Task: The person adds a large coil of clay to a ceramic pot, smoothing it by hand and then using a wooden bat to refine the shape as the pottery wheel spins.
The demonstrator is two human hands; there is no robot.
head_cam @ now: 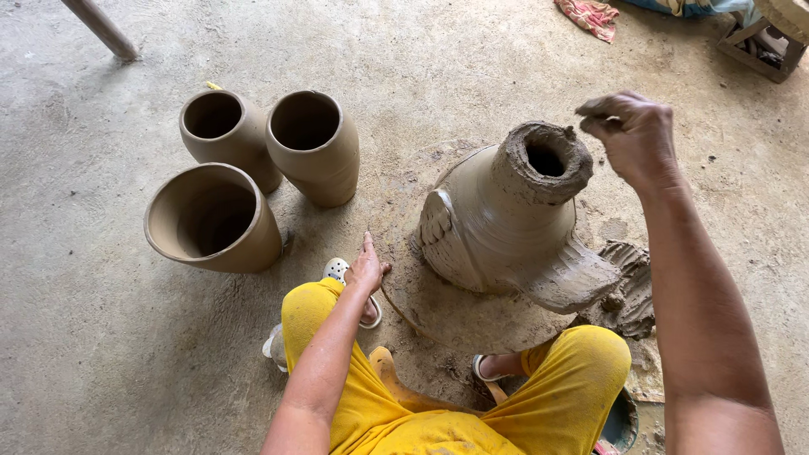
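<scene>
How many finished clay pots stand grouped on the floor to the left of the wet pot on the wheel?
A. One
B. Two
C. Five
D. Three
D: three smooth open-mouthed clay pots stand close together on the concrete floor, left of the wet pot.

Left hand (367, 268): fingers straight, resting on rim of round turntable (438, 312).
Right hand (634, 135): raised beside mouth of wet clay vessel (514, 221), fingertips pinched together, muddy; not touching it.
Wet clay vessel: bell-shaped, narrow ragged neck up, sits on turntable.
Clay lump (630, 291): ridged, just right of vessel base.
Three finished pots (253, 173): clustered on concrete floor (101, 337), left of turntable.
</scene>
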